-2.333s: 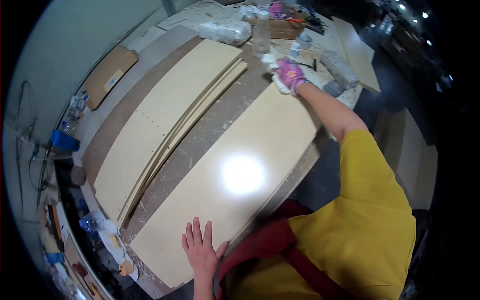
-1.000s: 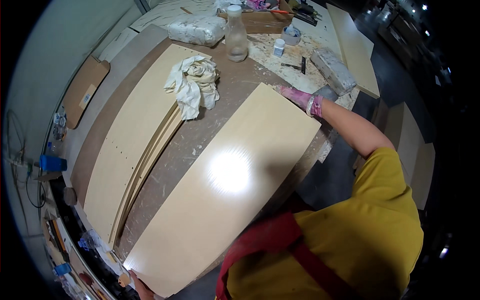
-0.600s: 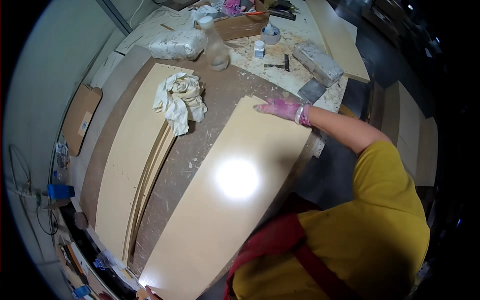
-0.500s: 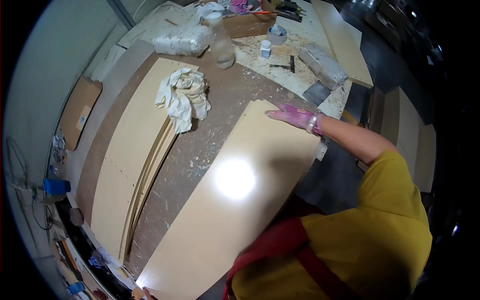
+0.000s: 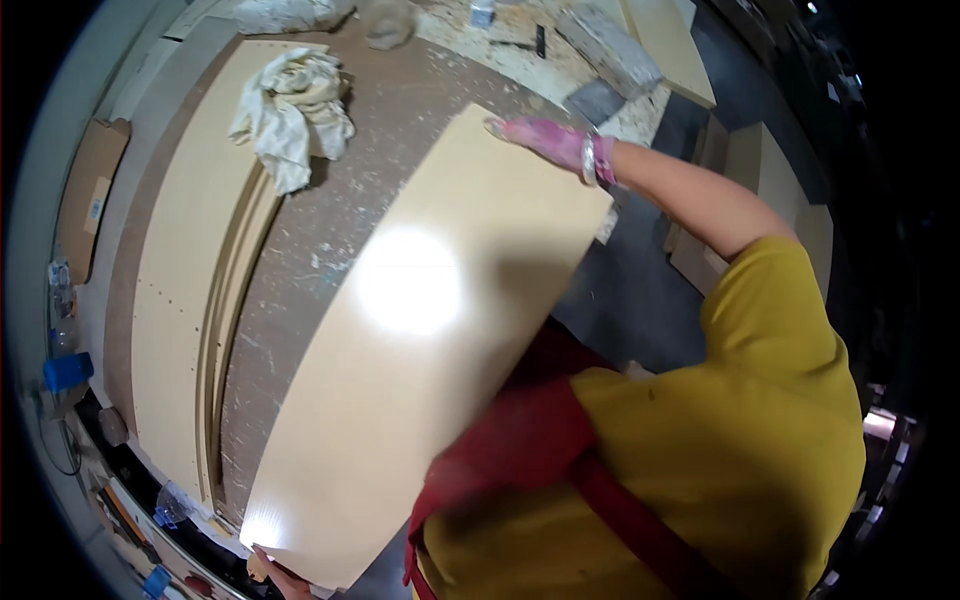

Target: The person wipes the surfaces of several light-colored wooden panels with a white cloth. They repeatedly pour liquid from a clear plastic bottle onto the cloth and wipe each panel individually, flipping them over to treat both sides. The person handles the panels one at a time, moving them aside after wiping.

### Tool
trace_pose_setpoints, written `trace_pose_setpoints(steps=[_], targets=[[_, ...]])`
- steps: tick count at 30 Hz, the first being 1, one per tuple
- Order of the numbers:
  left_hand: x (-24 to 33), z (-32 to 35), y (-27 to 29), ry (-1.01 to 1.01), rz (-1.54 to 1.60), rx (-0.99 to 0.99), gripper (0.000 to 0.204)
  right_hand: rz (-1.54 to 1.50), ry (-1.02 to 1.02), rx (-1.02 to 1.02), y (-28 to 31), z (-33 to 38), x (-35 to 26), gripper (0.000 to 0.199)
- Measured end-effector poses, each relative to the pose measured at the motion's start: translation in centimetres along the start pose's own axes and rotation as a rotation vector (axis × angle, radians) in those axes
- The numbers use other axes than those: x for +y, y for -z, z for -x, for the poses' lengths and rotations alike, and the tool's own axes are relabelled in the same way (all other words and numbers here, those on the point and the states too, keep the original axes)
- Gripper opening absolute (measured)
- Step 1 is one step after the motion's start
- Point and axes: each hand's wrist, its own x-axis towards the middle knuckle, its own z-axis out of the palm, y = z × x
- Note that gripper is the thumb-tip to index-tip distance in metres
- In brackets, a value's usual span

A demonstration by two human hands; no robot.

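A long pale wood panel (image 5: pixel 400 370) stretches diagonally from the far middle to the near left, with a lamp's glare on its face. My right hand (image 5: pixel 545 140), in a stained pink glove with a clear band at the wrist, grips the panel's far end, its fingers along the edge. At the lower edge my left hand (image 5: pixel 280 575) shows only in part, closed on the near left end. Left of the panel, a crumpled cream cloth (image 5: pixel 292 110) lies on a stack of similar curved panels (image 5: pixel 180 300) with small drilled holes.
The brown worktable (image 5: pixel 300 270) is spotted with paint. At the back are a wrapped block (image 5: pixel 610 50), a dark flat square (image 5: pixel 594 101) and a clear bottle (image 5: pixel 387 22). Cardboard (image 5: pixel 88 200) leans at the left wall. More boards (image 5: pixel 770 180) stand right of my arm.
My view has shifted, so the table and its things appear higher and further left. Both hands stay on the panel, and more of my left hand shows at its near end.
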Motion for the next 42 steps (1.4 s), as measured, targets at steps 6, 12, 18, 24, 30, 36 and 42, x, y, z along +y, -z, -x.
trace_pose_setpoints(steps=[6,12,18,24,30,36,42], targets=[[0.1,1.6,-2.7,-0.112,0.0,0.09,0.079,0.257,-0.018,0.076,0.5,-0.2,-1.6,0.07],[0.3,-0.3,-0.5,-0.227,0.049,-0.044,0.064,0.279,0.312,0.254,-0.3,-4.5,0.2,0.062],[1.5,0.1,-2.2,-0.238,0.077,-0.022,0.058,0.109,0.277,0.211,0.1,-5.1,-0.7,0.046],[1.3,2.2,-2.1,-0.339,0.14,-0.002,0.054,0.017,0.415,0.262,1.0,-4.6,-1.0,0.045],[5.5,9.1,-1.0,-0.642,0.199,0.172,0.056,-0.197,0.609,0.404,2.9,1.9,-5.0,0.041],[7.3,10.0,3.5,-0.818,0.456,0.136,0.056,-0.652,0.704,0.378,4.1,2.9,-10.4,0.03],[6.5,11.8,-1.9,-0.907,0.781,0.265,0.065,-0.837,0.824,0.321,3.8,-0.7,-9.5,0.027]])
